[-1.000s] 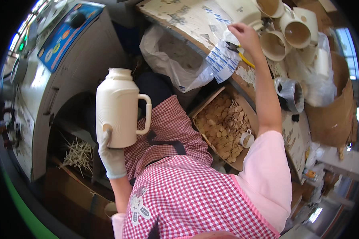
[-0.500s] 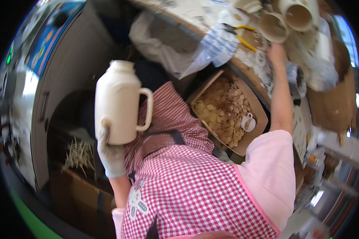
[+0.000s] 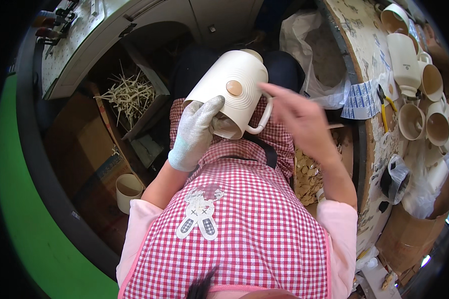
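Note:
A cream plastic jug (image 3: 234,74) with a side handle (image 3: 266,115) lies tilted over my lap, its open base toward me. My left hand (image 3: 197,124), in a grey-white glove, grips the base's edge, fingers inside the opening and thumb on the outer wall. A round tan disc (image 3: 234,88) sits amid concentric ridges on the jug's side. My bare right hand (image 3: 302,119) is just right of the jug, above the handle; motion smears its fingers, and I cannot tell whether they hold anything or touch the jug.
On the right bench (image 3: 371,144) stand several cream jug bodies (image 3: 404,60) and yellow-handled pliers (image 3: 384,112). A box of tan discs (image 3: 307,172) is below my right arm. At left are a box of pale sticks (image 3: 129,94) and a cream cup (image 3: 128,189).
My right hand has come from the bench to the jug. The jug has gone from upright to tilted, and its ridged side with the disc now shows. My view has turned left.

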{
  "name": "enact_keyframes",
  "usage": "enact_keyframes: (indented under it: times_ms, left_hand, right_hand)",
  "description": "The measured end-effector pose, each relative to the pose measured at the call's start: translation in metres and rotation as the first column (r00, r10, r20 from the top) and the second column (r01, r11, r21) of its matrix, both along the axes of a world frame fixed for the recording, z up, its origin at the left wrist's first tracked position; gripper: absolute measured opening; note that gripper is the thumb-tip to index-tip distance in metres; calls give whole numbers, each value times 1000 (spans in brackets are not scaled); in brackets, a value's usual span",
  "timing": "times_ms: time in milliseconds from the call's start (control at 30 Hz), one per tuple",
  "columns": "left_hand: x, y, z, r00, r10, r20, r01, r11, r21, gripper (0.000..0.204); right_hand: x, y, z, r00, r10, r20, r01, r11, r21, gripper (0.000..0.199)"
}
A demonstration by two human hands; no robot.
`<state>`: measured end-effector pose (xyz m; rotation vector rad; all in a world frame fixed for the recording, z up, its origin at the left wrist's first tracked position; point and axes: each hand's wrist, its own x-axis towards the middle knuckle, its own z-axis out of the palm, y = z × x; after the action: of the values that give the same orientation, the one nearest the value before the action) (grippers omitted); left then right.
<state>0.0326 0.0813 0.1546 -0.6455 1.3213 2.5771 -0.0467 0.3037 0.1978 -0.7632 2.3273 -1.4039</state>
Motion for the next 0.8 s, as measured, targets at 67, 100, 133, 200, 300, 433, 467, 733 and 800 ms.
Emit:
enact_keyframes:
  times_ms: [67, 100, 133, 200, 300, 433, 467, 733, 800]
  left_hand:
    - [6, -2, 0, 1000, 15, 12, -15, 1000, -23, 49]
    - [9, -4, 0, 1000, 13, 11, -12, 1000, -21, 49]
    - [10, -6, -1, 1000, 13, -2, -13, 1000, -13, 50]
    - [12, -8, -2, 997, -6, 76, 9, 999, -41, 51]
    - [11, -7, -2, 996, 20, 83, -15, 998, -65, 53]
    - [10, -5, 0, 998, -3, 58, 7, 998, -62, 54]
    - [10, -5, 1, 998, -3, 66, 7, 998, -64, 55]
    - [7, -9, -2, 990, -45, 130, 61, 991, -121, 55]
    - [6, -7, -3, 991, -35, 127, 51, 991, -126, 54]
  right_hand:
    - [8, -33, -8, 994, 53, -100, -56, 998, -27, 42]
    - [10, -41, -12, 992, 68, -108, -70, 998, -10, 42]
    - [11, -47, -17, 990, 84, -116, -83, 996, 8, 42]
    - [12, -48, -20, 994, 84, -65, -78, 994, 83, 43]
    - [14, -48, -22, 995, 82, -53, -76, 992, 101, 43]
    - [14, -51, -23, 992, 75, -102, -58, 985, 165, 43]
    - [14, -52, -23, 993, 81, -91, -65, 983, 171, 43]
    - [16, -49, -22, 999, 18, 33, -27, 959, 283, 32]
    - [18, -48, -22, 999, 24, -45, -11, 964, 266, 23]
